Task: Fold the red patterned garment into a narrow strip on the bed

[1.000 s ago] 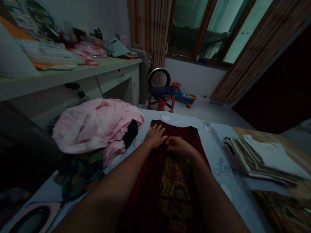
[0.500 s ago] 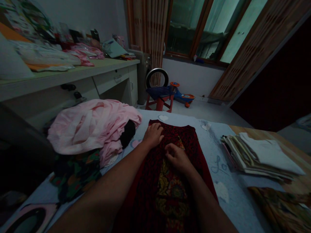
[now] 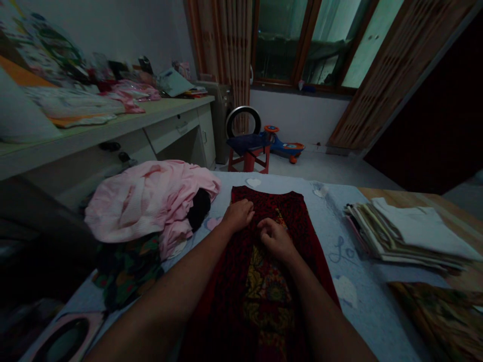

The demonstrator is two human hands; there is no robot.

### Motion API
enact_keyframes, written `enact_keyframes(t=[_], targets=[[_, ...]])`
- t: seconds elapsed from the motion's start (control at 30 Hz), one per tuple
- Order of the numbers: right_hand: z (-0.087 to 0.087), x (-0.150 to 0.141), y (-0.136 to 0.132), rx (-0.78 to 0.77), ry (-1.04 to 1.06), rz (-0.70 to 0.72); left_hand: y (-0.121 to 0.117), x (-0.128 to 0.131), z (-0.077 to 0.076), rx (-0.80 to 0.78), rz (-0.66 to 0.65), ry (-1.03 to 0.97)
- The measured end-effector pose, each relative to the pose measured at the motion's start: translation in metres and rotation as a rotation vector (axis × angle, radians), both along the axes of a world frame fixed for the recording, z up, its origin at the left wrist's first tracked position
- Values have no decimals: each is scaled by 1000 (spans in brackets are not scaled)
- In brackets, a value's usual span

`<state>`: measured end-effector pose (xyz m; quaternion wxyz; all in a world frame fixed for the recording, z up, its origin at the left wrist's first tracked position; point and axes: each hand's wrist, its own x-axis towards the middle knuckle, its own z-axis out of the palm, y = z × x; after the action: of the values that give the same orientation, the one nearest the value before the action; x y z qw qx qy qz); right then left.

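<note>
A dark red patterned garment [image 3: 256,296] with a gold and floral panel down its middle lies flat in front of me, its curved top edge pointing away. Near its upper left side, my left hand [image 3: 239,216] rests on the cloth with the fingers bent in and closed on it. My right hand [image 3: 277,240] is just beside it over the panel, fingers curled towards the thumb in a pinch at the cloth. The fingertips of both hands are partly hidden in the dim light.
A crumpled pink garment [image 3: 143,201] lies left, over dark green printed cloth [image 3: 130,274]. At right are a stack of folded clothes [image 3: 411,234] and a brown patterned cloth [image 3: 441,311]. A light blue sheet [image 3: 343,261] covers the surface. Beyond stand a red stool [image 3: 249,162] and a cluttered desk [image 3: 166,108].
The left hand's fingers have drawn in closer together, and the right hand's fingers are curled a little more. The garment has stayed in place; the camera view has shifted slightly.
</note>
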<state>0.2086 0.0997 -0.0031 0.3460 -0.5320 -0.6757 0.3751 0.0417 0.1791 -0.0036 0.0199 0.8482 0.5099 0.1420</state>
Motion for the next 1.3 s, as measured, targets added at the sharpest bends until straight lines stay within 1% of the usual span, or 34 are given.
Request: enact_keyframes(t=[0.1, 0.17, 0.27, 0.33, 0.4, 0.43, 0.47, 0.53, 0.57, 0.63, 0.7, 0.8, 0.9, 1.07, 1.2, 1.3], targets=[[-4, 1, 4, -42, 69, -38, -7, 2, 7, -16, 30, 35], [-6, 1, 6, -72, 100, -58, -16, 2, 13, -37, 47, 52], [-3, 1, 9, -169, 107, -57, -42, 2, 22, -101, 68, 7], [3, 2, 14, -270, 77, -8, -64, 3, 25, -177, 74, -82], [12, 6, 23, -343, 17, 63, -86, 6, 25, -202, 68, -154], [17, 9, 28, -339, -20, 86, -95, 8, 23, -201, 59, -164], [22, 12, 35, -305, -68, 71, -102, 10, 21, -191, 61, -170], [29, 18, 48, -99, -203, -103, -111, 13, 15, -153, 94, -182], [31, 20, 53, -14, -282, -210, -113, 14, 12, -134, 115, -187], [30, 23, 62, 68, -410, -389, -114, 15, 7, -103, 138, -192], [25, 23, 65, 72, -500, -470, -113, 13, 5, -82, 137, -190], [16, 21, 64, 52, -584, -461, -112, 10, 4, -63, 131, -192], [11, 18, 63, 52, -621, -445, -113, 8, 2, -48, 136, -213], [10, 17, 68, 143, -497, -473, -112, 8, 1, -54, 139, -210], [9, 17, 71, 114, -410, -526, -112, 8, 5, -63, 115, -132], [7, 18, 72, 114, -383, -562, -113, 7, 8, -45, 89, -121]])
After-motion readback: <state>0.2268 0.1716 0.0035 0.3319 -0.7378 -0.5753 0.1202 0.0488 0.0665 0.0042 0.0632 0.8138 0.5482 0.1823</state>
